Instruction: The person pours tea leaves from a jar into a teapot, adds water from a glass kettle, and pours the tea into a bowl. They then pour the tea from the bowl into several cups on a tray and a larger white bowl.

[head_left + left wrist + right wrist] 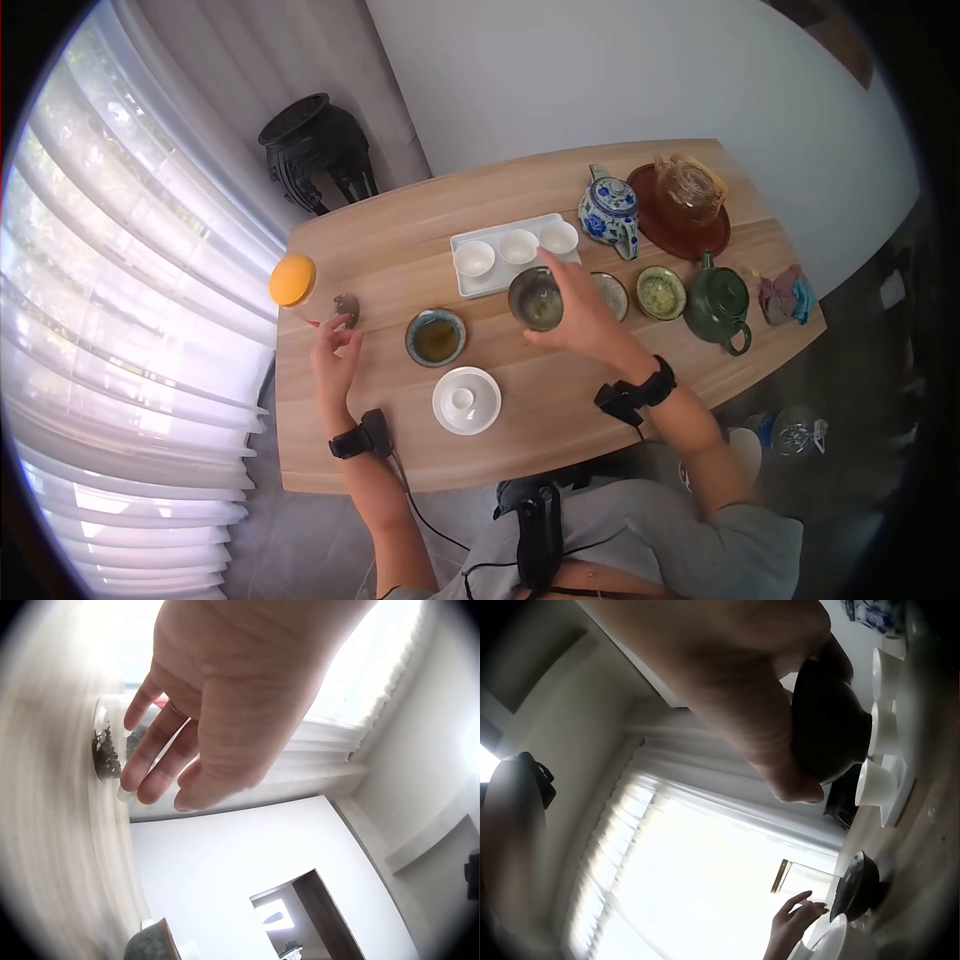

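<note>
My right hand [590,320] grips a dark bowl [536,299] by its rim, thumb on the near side and fingers on the far side. In the right wrist view the dark bowl [829,724] is raised off the table. My left hand [337,365] is by a clear jar with an orange lid [292,280] and dark leaves [346,308] in its bottom. Its fingers [161,754] are loosely extended beside the jar in the left wrist view. Between the hands stand a blue-rimmed bowl of brownish liquid [437,340] and a white lidded bowl [467,401].
Three white cups sit on a white tray [470,288] behind the bowls. To the right are a blue-and-white teapot [609,208], a green teapot [718,303], a yellowish-green bowl [661,293], a glass pot [690,190] on a brown tray [650,225] and a crumpled cloth [783,298].
</note>
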Demonstrator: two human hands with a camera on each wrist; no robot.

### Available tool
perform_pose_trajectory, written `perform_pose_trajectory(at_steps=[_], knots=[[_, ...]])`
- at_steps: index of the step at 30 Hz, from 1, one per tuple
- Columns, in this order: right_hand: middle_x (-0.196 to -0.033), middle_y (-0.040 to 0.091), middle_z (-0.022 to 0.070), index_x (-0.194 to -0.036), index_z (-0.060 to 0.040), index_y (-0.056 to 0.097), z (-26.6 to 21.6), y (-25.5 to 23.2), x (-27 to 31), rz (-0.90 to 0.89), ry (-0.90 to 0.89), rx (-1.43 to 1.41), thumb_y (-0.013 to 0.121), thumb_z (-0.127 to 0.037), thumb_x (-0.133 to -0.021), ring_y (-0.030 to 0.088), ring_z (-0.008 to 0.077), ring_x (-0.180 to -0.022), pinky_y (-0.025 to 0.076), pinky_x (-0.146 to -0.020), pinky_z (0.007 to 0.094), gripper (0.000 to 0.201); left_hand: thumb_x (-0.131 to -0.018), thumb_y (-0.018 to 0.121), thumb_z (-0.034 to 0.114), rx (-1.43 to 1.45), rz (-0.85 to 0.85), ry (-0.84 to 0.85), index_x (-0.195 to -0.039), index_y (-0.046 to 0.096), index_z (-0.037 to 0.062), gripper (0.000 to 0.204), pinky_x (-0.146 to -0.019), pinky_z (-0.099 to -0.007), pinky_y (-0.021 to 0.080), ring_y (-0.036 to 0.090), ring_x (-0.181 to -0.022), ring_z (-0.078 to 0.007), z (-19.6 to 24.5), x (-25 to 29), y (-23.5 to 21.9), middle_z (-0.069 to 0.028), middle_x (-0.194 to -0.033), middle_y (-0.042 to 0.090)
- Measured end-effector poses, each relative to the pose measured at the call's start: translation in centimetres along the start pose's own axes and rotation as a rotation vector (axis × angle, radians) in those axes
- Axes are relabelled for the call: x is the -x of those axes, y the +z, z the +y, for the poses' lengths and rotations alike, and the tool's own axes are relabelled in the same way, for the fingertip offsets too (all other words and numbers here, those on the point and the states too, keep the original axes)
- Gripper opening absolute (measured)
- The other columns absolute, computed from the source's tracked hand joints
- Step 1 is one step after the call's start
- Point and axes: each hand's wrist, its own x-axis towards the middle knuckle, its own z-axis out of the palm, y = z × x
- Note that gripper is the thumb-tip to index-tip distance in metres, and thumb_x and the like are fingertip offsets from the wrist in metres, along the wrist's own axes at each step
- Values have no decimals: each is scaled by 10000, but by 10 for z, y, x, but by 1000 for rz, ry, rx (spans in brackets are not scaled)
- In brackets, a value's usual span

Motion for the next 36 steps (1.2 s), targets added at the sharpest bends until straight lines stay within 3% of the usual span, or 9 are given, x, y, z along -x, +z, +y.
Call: perform_pose_trajectory(at_steps=[6, 14, 18, 21, 23, 24, 26, 29, 36], knots=[[-1171, 432, 219, -1403, -31, 256, 5, 56, 18, 54, 20, 112, 790, -247, -614, 451, 374, -1071, 393, -925, 424, 978, -800, 671, 97, 5, -1, -35, -1105, 595, 33, 321, -774, -309, 484, 653, -757, -156, 1, 1, 0, -85, -757, 677], [-1293, 374, 224, -1405, -63, 272, 3, 58, 23, 5, 114, 295, 799, -271, -622, 388, 388, -1178, 365, -983, 427, 966, -807, 662, 100, 2, -1, -28, -1106, 595, 44, 311, -800, -313, 477, 657, -784, -165, 3, 1, -1, -84, -772, 681], [-1276, 405, 226, -1351, -37, 357, -26, 41, 10, 82, -77, 369, 785, -263, -649, 403, 384, -1181, 379, -975, 434, 853, -804, 663, 111, -2, -8, -67, -1109, 597, 42, 320, -821, -314, 472, 657, -802, -163, 5, -1, -2, -82, -784, 684], [-1301, 403, 182, -1307, -75, 437, -44, 43, -26, -46, -260, 158, 764, -242, -655, 371, 351, -1242, 382, -993, 420, 748, -800, 665, 115, 6, -6, -67, -1111, 596, 39, 328, -830, -313, 470, 657, -799, -164, 4, 1, -1, -82, -782, 684], [-1301, 415, 168, -1326, -81, 414, -53, 49, -52, -393, -380, 109, 751, -174, -649, 377, 341, -1251, 385, -1001, 403, 761, -799, 665, 116, 6, -1, -69, -1112, 594, 37, 330, -834, -312, 468, 658, -793, -166, 1, 0, -1, -82, -780, 683], [-1301, 415, 168, -1326, -81, 414, -52, 58, -63, -389, -385, 107, 751, -174, -649, 377, 341, -1251, 385, -1001, 403, 761, -802, 663, 115, 5, -13, -51, -1111, 592, 35, 328, -834, -314, 468, 658, -789, -169, 0, 0, -1, -83, -775, 682], [-1316, 406, 177, -1352, -84, 380, -41, 84, -83, -641, -482, 192, 777, -163, -586, 374, 353, -1259, 387, -1000, 388, 867, -804, 662, 114, 3, -19, -27, -1111, 590, 34, 325, -834, -315, 468, 659, -784, -172, 2, 0, -1, -83, -770, 680], [-1322, 403, 183, -1373, -88, 350, -32, 105, -95, -812, -512, 250, 815, -200, -521, 389, 361, -1244, 400, -987, 389, 977, -811, 656, 111, 28, -8, -8, -1113, 585, 26, 321, -827, -322, 470, 660, -775, -177, 3, 1, -1, -88, -762, 676], [-1287, 418, 188, -1346, -63, 361, -22, 126, -97, -867, -511, 21, 826, -232, -486, 456, 341, -1174, 430, -944, 373, 992, -820, 638, 86, 135, -15, -62, -1110, 582, 19, 303, -828, -311, 485, 661, -789, -156, -7, 1, 2, -87, -774, 679]])
